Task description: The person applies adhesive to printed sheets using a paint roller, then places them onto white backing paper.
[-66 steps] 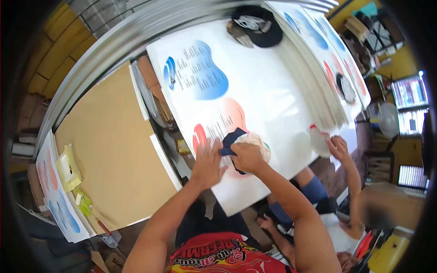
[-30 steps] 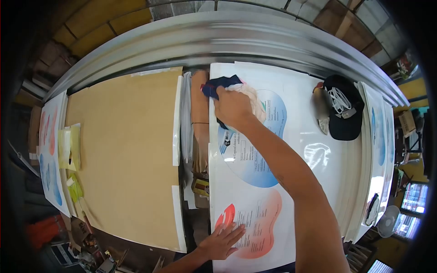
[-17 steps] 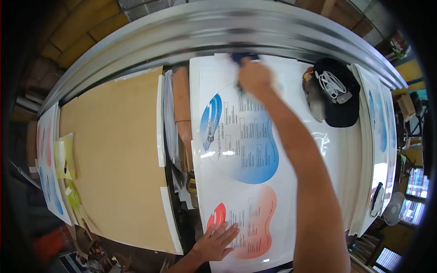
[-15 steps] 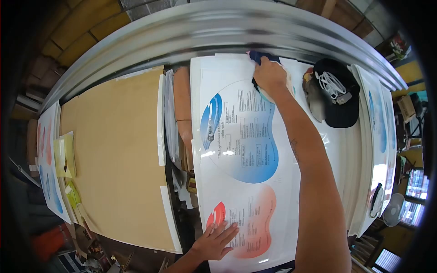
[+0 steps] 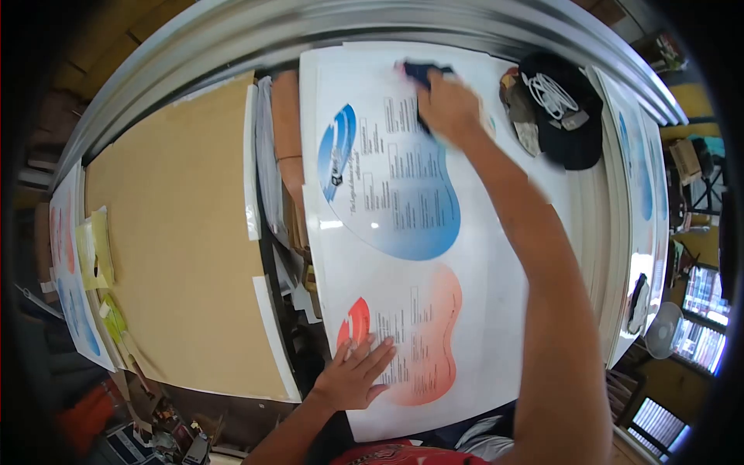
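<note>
A large glossy white sheet [image 5: 484,310] lies before me, printed with a blue shape [image 5: 434,229] and a red shape [image 5: 434,364] with small text. At its far part, my right hand [image 5: 453,108] is closed around a bunched dark and multicoloured cloth [image 5: 425,74], pressed to the sheet. The hand is blurred by motion and partly covers the cloth. My left hand [image 5: 353,376] lies flat at the near left of the sheet, fingers spread beside the red logo [image 5: 354,322].
Right of the sheet sits a black cap [image 5: 570,136] with a coiled white cable [image 5: 550,97]. To the left is a brown board [image 5: 178,232] with a yellow piece [image 5: 94,252] and a green-handled tool [image 5: 114,318] at its edge. Corrugated metal [image 5: 256,39] borders the far side.
The camera view has tilted, so everything sits higher in the picture. My right hand with the cloth has come slightly nearer along the sheet. The left hand stays near the red logo.
</note>
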### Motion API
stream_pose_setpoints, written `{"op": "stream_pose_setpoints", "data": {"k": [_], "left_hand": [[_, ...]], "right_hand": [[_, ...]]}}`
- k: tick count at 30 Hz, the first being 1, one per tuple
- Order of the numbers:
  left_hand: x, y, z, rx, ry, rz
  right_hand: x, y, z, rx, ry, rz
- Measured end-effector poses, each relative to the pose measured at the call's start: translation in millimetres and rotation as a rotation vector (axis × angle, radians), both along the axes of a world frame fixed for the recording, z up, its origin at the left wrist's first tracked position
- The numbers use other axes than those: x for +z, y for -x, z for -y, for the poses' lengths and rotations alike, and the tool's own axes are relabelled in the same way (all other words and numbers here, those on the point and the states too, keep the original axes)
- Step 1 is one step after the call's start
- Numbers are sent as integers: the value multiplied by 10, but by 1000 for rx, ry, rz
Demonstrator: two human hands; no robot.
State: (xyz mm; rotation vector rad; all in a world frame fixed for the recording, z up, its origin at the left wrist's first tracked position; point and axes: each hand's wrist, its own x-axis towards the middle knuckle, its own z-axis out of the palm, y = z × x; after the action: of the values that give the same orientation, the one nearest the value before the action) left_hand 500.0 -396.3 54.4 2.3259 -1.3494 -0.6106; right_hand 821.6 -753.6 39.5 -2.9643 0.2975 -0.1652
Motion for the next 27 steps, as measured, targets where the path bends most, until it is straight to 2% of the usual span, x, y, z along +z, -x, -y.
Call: {"op": "stream_pose_setpoints", "data": {"k": [2,5,10,11,15,16,19,21,24,26,27], "left_hand": [[-11,8,20,-5,10,23],[-33,51,11,-13,25,35],[-44,132,-21,-52,53,125],[-66,145,-32,-59,65,158],[-46,284,-107,46,134,235],[-58,376,-159,165,112,224],[-200,691,-282,516,73,120],[-23,983,-437,616,73,-54],[10,1246,-598,670,156,-208],[-75,1275,-587,692,270,-339],[-177,1240,-575,707,286,-322]], "right_hand": [[20,-200,7,-105,-40,39],[16,276,-180,-129,-80,15],[149,2252,-844,-304,-245,-119],[94,2734,-1033,-333,-244,-67],[155,4525,-1899,-462,-264,-47],[173,4857,-2120,-498,-245,-32],[153,5690,-2641,-578,-252,-46],[258,6108,-2994,-632,-334,-117],[239,6678,-3470,-728,-575,-140],[164,7077,-3821,-736,-608,-58],[166,7205,-3968,-802,-711,-21]]}}
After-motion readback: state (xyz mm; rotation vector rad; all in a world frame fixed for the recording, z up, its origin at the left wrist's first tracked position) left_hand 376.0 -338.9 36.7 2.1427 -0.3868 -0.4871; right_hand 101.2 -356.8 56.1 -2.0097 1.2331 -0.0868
